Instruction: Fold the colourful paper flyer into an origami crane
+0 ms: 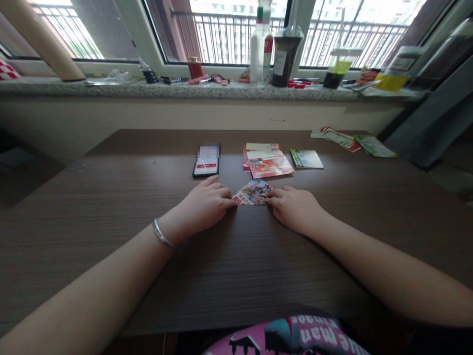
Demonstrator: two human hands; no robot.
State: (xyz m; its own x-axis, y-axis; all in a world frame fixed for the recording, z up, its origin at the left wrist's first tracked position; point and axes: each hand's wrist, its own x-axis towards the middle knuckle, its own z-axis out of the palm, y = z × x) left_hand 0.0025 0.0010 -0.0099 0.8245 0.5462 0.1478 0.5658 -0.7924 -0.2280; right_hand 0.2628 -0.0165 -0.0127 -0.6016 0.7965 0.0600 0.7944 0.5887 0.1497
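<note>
A small folded colourful paper leaflet (253, 193) lies on the dark wooden table (236, 261) between my two hands. My left hand (205, 206), with a silver bracelet on its wrist, rests knuckles up with its fingers curled and their tips pressed on the leaflet's left edge. My right hand (294, 207) lies the same way, its fingertips pinched on the leaflet's right corner. Both hands sit flat on the table.
Behind the leaflet lie a phone (206, 161), a stack of red leaflets (266, 161), a green leaflet (306, 159) and more papers (351, 140) at the far right. The stone windowsill (207, 89) holds a bottle (261, 44), drink cups (285, 56) and small items.
</note>
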